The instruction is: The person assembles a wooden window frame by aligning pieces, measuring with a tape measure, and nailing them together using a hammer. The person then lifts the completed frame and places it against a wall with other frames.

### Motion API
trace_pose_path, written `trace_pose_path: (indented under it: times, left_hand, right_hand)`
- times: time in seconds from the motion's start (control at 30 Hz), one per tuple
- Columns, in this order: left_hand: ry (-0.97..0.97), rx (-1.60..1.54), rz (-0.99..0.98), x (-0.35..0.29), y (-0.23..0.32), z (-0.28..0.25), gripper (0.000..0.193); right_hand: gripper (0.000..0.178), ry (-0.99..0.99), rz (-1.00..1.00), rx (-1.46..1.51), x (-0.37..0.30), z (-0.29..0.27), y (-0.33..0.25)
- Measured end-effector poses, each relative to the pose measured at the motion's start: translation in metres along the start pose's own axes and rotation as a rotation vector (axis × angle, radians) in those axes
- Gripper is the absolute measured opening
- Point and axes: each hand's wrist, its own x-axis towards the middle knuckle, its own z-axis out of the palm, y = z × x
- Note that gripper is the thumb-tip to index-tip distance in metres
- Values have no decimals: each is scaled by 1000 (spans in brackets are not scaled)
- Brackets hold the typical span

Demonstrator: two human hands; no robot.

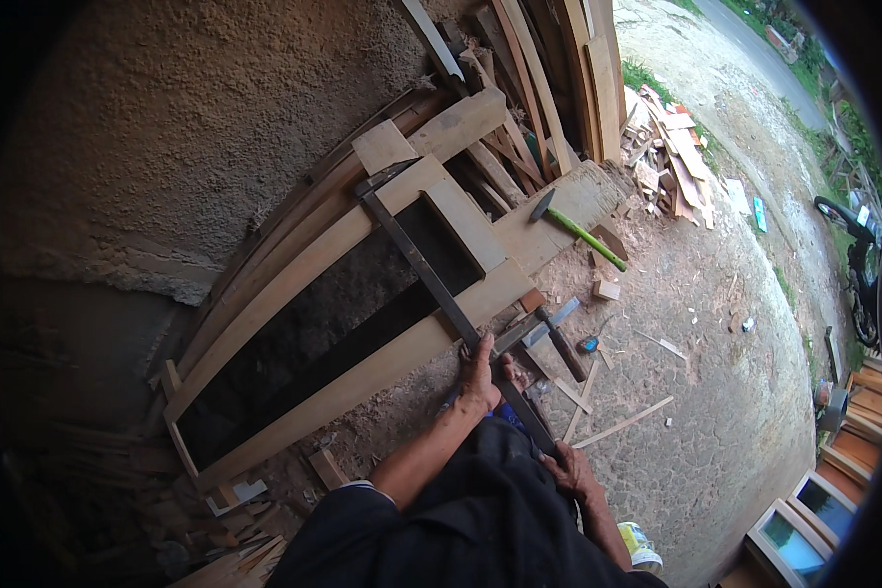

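Note:
A long dark bar clamp (424,269) lies across a pale wooden frame (269,257). Its fixed jaw (384,177) sits at the frame's far edge, and its screw handle (563,350) sticks out on the near side. My left hand (480,380) is closed around the bar by the sliding jaw. Lower down, my right hand (570,467) grips the bar's near end. Some of the right fingers are hidden behind the bar. The frame has a long curved side and a crosspiece (468,227) near its upper end.
A green-handled hammer (585,238) rests on a thick board (549,218). Wood offcuts (668,147) are heaped beyond it. Long planks (590,83) lean by the rough wall (216,127). Scraps and a small block (607,290) lie on the ground. A motorcycle (860,260) stands far right.

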Motion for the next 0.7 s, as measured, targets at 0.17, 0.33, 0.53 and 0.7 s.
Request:
trace_pose_path:
  times: [0.17,0.33,0.53,0.7]
  left_hand:
    - [-38,20,-21,8,-3,-15,41]
    - [16,-45,-77,24,-8,-32,45]
    - [53,-92,-140,30,-8,-42,49]
    - [27,-118,-204,32,4,-38,49]
  right_hand:
    - [45,30,-45,-9,-1,8,1]
    - [45,-15,-26,35,-4,15,2]
    - [47,-31,-45,6,-4,19,-2]
    - [47,-2,-59,70,-5,19,-3]
